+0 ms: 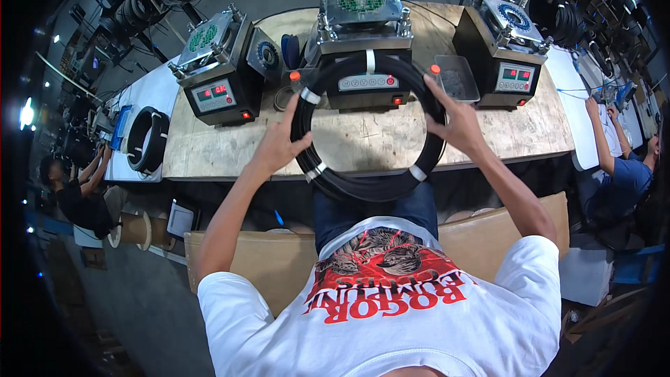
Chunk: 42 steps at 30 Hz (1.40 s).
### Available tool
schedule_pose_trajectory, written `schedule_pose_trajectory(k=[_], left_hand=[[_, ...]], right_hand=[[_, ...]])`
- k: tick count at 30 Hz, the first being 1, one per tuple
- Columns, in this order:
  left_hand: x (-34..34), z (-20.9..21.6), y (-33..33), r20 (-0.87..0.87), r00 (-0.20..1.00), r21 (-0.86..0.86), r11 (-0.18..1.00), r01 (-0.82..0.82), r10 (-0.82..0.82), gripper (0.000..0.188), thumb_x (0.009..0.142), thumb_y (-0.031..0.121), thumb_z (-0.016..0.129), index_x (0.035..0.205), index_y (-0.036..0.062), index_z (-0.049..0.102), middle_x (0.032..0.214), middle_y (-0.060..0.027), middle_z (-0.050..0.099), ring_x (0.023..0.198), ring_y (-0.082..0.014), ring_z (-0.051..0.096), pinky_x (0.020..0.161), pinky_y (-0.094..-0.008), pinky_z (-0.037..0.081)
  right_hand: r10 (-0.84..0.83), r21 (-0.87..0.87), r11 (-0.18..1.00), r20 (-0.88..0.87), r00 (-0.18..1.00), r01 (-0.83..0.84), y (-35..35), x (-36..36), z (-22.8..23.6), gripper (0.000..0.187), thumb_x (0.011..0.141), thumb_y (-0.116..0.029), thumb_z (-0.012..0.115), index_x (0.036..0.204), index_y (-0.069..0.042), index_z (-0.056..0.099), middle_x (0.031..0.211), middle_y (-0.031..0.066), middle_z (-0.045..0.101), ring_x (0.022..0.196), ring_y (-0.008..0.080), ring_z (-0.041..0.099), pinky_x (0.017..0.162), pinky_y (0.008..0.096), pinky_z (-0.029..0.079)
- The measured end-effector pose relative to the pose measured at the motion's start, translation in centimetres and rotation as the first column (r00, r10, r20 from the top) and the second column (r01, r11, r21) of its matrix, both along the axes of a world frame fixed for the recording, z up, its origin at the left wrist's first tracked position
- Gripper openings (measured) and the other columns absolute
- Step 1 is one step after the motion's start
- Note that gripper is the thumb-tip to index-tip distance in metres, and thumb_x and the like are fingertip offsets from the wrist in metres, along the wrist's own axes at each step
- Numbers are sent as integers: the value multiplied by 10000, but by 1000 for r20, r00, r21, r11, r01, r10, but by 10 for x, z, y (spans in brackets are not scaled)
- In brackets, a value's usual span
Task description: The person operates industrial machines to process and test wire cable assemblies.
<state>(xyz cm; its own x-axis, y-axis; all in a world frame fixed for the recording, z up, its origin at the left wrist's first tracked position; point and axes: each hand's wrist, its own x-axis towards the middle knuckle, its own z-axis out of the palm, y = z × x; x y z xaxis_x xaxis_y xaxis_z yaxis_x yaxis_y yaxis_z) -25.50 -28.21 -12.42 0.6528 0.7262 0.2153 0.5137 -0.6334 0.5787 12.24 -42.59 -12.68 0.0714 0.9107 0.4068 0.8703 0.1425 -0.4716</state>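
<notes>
I hold a coil of black cable (370, 188) upright between both hands, above the near edge of the wooden table. Several white bands are wrapped around it. My left hand (280, 141) grips the coil's left side, with the thumb on the inner edge. On the opposite side, my right hand (457, 124) is closed around the cable, fingers pointing up. Through the ring I see the table top and the front panel of the middle machine (364, 42).
Two similar machines stand at the left (218, 73) and right (504, 56) of the wooden table (230, 150). A see-through tray (457, 77) and orange-capped bottles sit behind the coil. Another banded coil (148, 141) rests on the left side table. One person (80, 199) works at left, another (614, 181) at right.
</notes>
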Motion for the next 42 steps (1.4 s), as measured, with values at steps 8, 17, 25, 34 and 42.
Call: schedule_pose_trajectory(k=[8, 17, 25, 34, 42], left_hand=[[-15, -80, -19, -249, 967, -207, 978, -6, -47, 900, 852, 244, 704, 1554, 53, 174, 814, -366, 633, 842, -544, 638, 792, -546, 504], [-5, -121, -9, -297, 952, -325, 945, -32, -70, 889, 859, 315, 692, 1557, 46, 212, 1104, -448, 584, 1106, -588, 564, 976, -555, 464], [-9, -112, 35, -420, 905, -249, 967, -48, -63, 1108, 822, 735, 630, 1540, -17, 248, 1060, -366, 640, 1073, -456, 636, 950, -467, 490], [51, 28, 80, 100, 995, 21, 1000, 10, -12, 317, 946, 282, 667, 1061, -13, 685, 916, -168, 703, 803, -232, 666, 727, -330, 507], [140, 76, 168, 229, 964, -27, 991, -133, 136, 425, 983, 402, 614, 1171, 21, 632, 895, -107, 671, 778, -175, 612, 759, -302, 491]], right_hand=[[-47, -415, 910, -76, 996, 12, -21, -21, -66, 823, 771, -217, 755, 1520, -231, 413, 859, 237, 700, 825, 408, 684, 777, 461, 529], [-55, -587, 804, 92, 994, 98, -3, -14, -86, 819, 746, -318, 763, 1497, -221, 452, 904, 206, 714, 881, 406, 692, 820, 480, 546], [37, -405, 914, 30, 999, -22, 25, 19, -108, 737, 812, -313, 747, 1473, -167, 455, 929, 186, 721, 899, 389, 697, 835, 472, 547], [13, -119, 990, -456, 890, -76, 123, 63, 33, 247, 917, -144, 599, 1026, 32, 735, 693, 73, 698, 564, 98, 617, 513, 266, 487], [-208, -215, 968, -396, 895, 129, 250, 46, 75, 349, 957, -293, 593, 1053, 16, 725, 771, 44, 680, 623, 123, 625, 521, 260, 491]])
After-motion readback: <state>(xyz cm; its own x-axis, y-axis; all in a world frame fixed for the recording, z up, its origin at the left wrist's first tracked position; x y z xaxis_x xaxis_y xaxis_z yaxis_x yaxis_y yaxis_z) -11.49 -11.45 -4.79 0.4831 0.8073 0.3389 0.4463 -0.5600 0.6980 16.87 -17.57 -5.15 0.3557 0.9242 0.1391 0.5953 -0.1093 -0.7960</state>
